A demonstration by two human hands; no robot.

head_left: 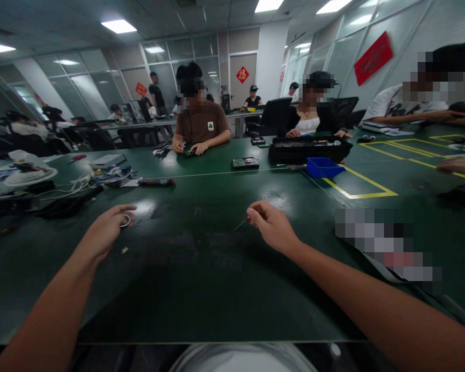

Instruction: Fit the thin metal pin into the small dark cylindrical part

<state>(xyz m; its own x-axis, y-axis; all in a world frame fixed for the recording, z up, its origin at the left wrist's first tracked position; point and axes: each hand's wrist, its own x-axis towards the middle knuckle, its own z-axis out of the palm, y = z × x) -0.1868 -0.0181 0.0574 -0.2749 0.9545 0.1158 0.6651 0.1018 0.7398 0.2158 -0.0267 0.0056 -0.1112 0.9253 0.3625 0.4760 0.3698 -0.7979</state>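
Note:
Over the green table point(170, 305), my left hand point(107, 231) is closed round a small silvery ring-shaped thing point(125, 221), its forefinger pointing right. I cannot tell its exact kind. My right hand point(272, 225) pinches a thin straight tool with a metal shaft point(240, 225) and a bit of red at the fingers. The shaft points down and left, and its handle is hidden in the hand. The two hands are well apart. A small pale scrap point(124, 250) lies just below my left hand.
A dark pen-like tool point(157, 182) and a cluttered pile of cables point(83, 182) lie at left. Farther back are a hard drive point(245, 163), a black box point(310, 150) and a blue bin point(324, 168). A blurred-out sheet point(383, 248) lies right. Several people sit around.

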